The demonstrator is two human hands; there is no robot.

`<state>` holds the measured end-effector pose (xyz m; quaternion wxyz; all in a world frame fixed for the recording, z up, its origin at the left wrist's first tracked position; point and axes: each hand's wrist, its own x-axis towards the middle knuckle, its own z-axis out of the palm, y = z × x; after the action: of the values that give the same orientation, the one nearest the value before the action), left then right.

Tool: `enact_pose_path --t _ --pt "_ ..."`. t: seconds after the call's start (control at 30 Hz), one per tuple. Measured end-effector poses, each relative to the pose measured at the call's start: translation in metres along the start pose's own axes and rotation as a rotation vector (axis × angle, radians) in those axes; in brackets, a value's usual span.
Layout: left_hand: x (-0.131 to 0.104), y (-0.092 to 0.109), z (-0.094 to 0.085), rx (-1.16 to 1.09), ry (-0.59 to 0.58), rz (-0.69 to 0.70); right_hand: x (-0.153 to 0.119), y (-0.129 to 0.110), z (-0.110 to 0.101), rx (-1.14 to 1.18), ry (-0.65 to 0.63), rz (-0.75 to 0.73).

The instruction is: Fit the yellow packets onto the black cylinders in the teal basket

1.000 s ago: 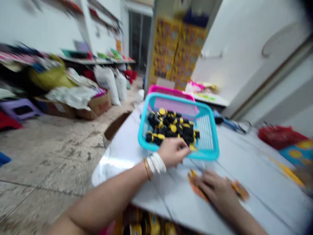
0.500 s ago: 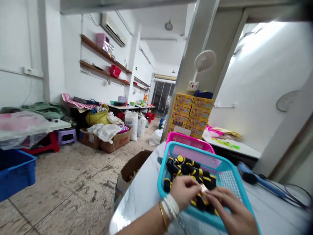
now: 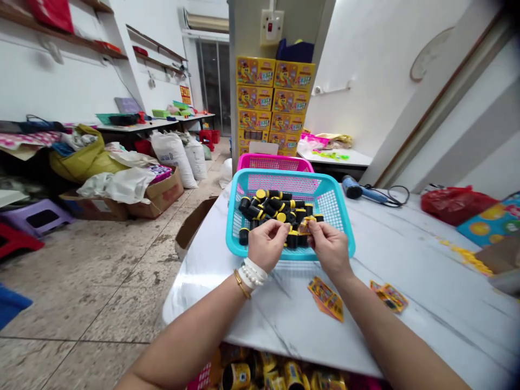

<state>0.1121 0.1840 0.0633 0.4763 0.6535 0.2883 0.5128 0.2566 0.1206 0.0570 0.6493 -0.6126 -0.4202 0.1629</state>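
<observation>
My left hand [image 3: 267,246] is closed in a pinch over the front of the turquoise basket [image 3: 350,238]. What its fingertips hold, if anything, is too small to make out. Beside it, my right hand [image 3: 330,248] pinches a small yellow printed sleeve [image 3: 305,224] between thumb and fingers. Beneath both hands, the basket holds many small black cylinders [image 3: 276,205] with yellow ends or bands. On the marble-look table, a stack of flat yellow printed sleeves [image 3: 326,298] lies in front of the basket, and more flat sleeves [image 3: 389,296] lie to the right of my right forearm.
Below the table's near edge are several wrapped black-and-yellow cylinders [image 3: 238,375]. A pink basket [image 3: 244,160] sits behind the turquoise one, before stacked yellow boxes [image 3: 255,97]. A blue corded tool [image 3: 371,193], a red bag [image 3: 450,205] and small yellow pieces [image 3: 467,257] lie right.
My view has turned right and down, bringing the flat sleeves and the cylinders below the table edge into sight. My hands have moved apart; the small yellow sleeve stays in my right fingers.
</observation>
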Motion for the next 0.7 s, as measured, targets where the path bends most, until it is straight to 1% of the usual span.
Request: enact_pose_path --t 0.07,0.2,0.27,0.33,0.4,0.47,0.5,0.57,0.6,0.63,0.7 --pt "-0.005 0.003 0.002 0.011 -0.009 0.029 0.001 -0.001 -0.001 -0.018 -0.011 -0.021" --pt "-0.01 0.008 0.003 0.041 0.026 0.102 -0.004 -0.002 0.0 -0.107 -0.013 -0.101" --pt "-0.01 0.01 0.003 0.058 0.027 0.113 -0.007 -0.001 0.002 -0.119 -0.022 -0.118" --pt "-0.009 0.011 0.004 0.031 0.022 0.067 -0.009 0.0 0.004 -0.107 -0.03 -0.114" --pt "-0.006 0.01 0.006 -0.064 0.018 -0.038 -0.01 -0.001 0.007 -0.09 -0.053 -0.111" --pt "-0.003 0.009 0.007 -0.171 0.019 -0.145 -0.011 -0.004 0.009 -0.084 -0.111 -0.114" --pt "-0.002 0.009 0.007 -0.197 0.026 -0.175 -0.012 -0.006 0.01 -0.095 -0.152 -0.117" --pt "-0.003 0.009 0.005 -0.161 0.064 -0.177 -0.018 -0.009 0.009 -0.153 -0.216 -0.12" --pt "-0.005 0.01 0.004 -0.095 0.099 -0.15 -0.021 -0.009 0.007 -0.196 -0.217 -0.117" --pt "-0.008 0.011 0.002 -0.034 0.128 -0.119 -0.023 -0.008 0.004 -0.238 -0.185 -0.109" --pt "-0.012 0.012 0.001 0.032 0.098 -0.1 -0.022 -0.003 -0.002 -0.326 -0.073 -0.086"
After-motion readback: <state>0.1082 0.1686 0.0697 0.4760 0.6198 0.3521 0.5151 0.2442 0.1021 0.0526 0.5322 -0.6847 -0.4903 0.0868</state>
